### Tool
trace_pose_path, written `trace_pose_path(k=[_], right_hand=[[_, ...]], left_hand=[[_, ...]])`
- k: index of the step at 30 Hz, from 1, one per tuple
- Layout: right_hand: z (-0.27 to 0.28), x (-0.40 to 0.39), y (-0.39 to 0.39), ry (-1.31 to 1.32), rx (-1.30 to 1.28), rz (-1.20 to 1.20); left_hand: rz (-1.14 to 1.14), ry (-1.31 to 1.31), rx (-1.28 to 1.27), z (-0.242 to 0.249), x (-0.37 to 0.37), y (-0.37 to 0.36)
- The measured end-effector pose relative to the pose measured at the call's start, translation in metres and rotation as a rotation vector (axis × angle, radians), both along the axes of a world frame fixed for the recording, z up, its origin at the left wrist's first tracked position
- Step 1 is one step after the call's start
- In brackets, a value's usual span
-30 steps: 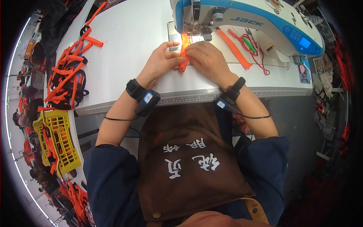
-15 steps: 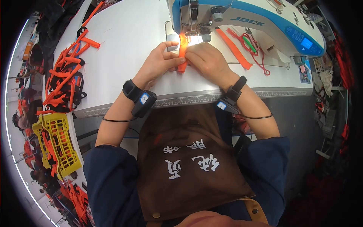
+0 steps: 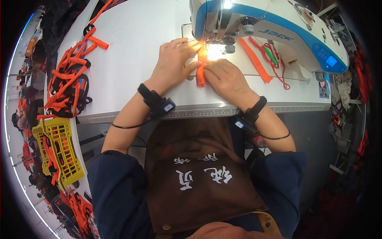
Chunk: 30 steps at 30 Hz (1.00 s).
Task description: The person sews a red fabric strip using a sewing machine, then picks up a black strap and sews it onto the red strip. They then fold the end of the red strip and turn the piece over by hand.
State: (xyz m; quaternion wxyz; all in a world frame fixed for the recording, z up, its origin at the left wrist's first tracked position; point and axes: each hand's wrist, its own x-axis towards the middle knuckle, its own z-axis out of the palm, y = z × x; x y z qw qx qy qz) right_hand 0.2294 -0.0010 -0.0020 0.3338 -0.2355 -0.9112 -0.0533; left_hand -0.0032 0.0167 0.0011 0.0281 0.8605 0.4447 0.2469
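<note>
An orange fabric strip (image 3: 201,73) lies upright in view under the needle area of the white and blue sewing machine (image 3: 270,30), lit by its lamp. My left hand (image 3: 173,61) is at the strip's left side, fingertips on its upper part and thumb near its edge. On the right side, my right hand (image 3: 227,77) has its fingers curled together, with the tips pressed on the strip's edge. Under the machine arm lie another orange strip (image 3: 256,61), a red cord (image 3: 284,75) and a green-handled tool (image 3: 271,55).
Orange and black straps (image 3: 69,79) are heaped at the table's left. A yellow basket (image 3: 65,153) with orange pieces hangs beside the table's left edge. A metal ruler (image 3: 191,112) runs along the front edge. People sit in the background at far left.
The view has shifted, so the machine and table sit lower and further right. My left fingers have moved up the strip towards the needle and lie flatter; my right hand stays beside the strip.
</note>
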Motion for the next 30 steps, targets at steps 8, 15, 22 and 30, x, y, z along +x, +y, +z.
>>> trace_pose_path(k=[8, 15, 22, 30], right_hand=[[0.003, 0.002, -0.002, -0.070, -0.054, -0.049], [0.005, 0.000, 0.007, -0.048, -0.016, -0.061], [0.003, -0.002, 0.013, -0.040, -0.016, -0.078], [0.000, -0.001, 0.021, -0.066, -0.023, -0.122]], left_hand=[[0.018, 0.060, 0.046, 0.001, 0.001, -0.002], [0.033, 0.055, 0.057, 0.000, 0.003, 0.006], [0.043, 0.048, 0.047, 0.000, 0.001, 0.014], [0.071, 0.103, 0.038, -0.004, -0.001, 0.028]])
